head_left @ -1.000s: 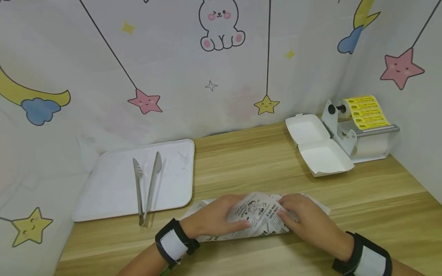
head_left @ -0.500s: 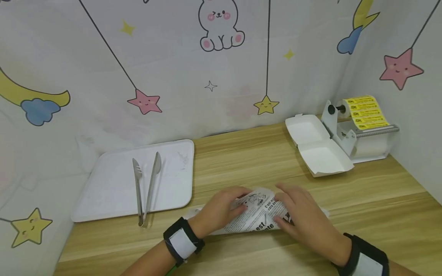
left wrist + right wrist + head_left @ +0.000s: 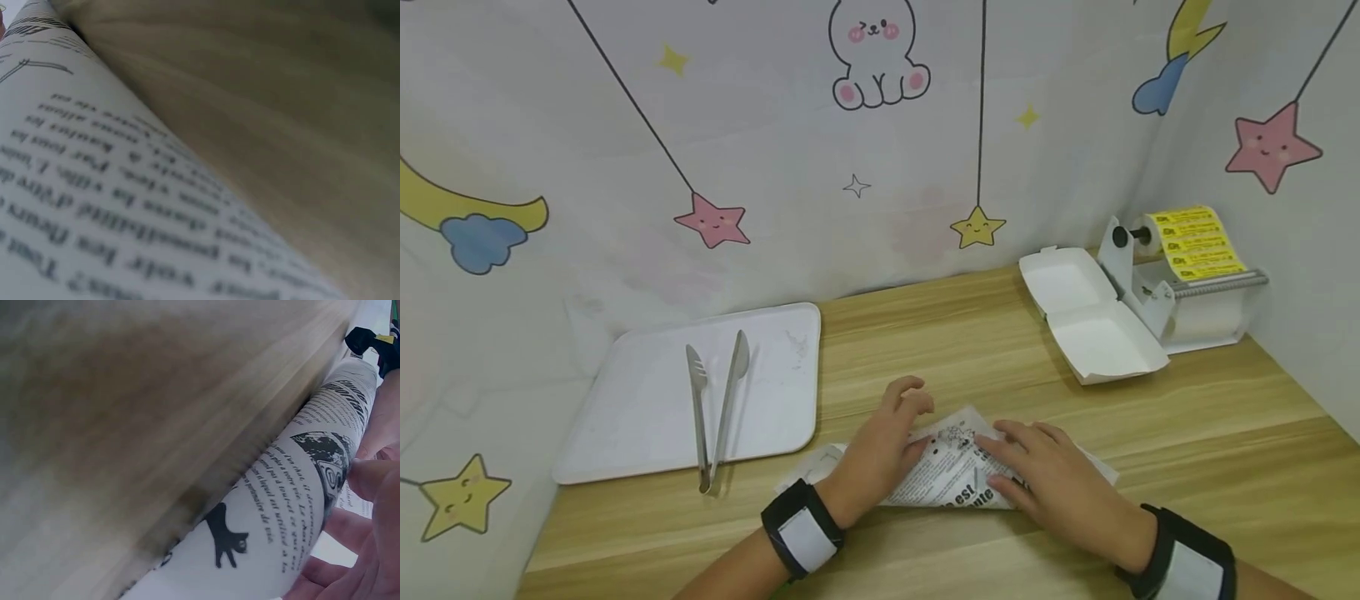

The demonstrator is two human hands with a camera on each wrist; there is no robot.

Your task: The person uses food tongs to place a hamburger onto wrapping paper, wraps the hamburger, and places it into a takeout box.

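Folded newsprint-style wrapping paper (image 3: 951, 475) lies in a long bundle near the front of the table; what it may enclose is hidden. My left hand (image 3: 874, 457) is at its left part, thumb against the paper and fingers raised and loosely bent above it. Over the right part, my right hand (image 3: 1060, 487) rests with spread, slightly bent fingers. A pointed flap of the paper stands up between the two hands. In the right wrist view, the paper (image 3: 275, 506) shows a rounded, rolled front edge with a printed black cat.
A white tray (image 3: 632, 417) with metal tongs (image 3: 722, 408) across its front edge sits at the left. At the back right, an opened white takeaway box (image 3: 1105, 337) stands beside a dispenser (image 3: 1157, 308) carrying a roll of yellow labels (image 3: 1195, 242). A printed curtain (image 3: 805, 167) hangs behind the table.
My left hand has shifted right and lifted its fingers off the paper. My right hand rose slightly, then settled back on it. The bundle's front edge has moved slightly away from me.
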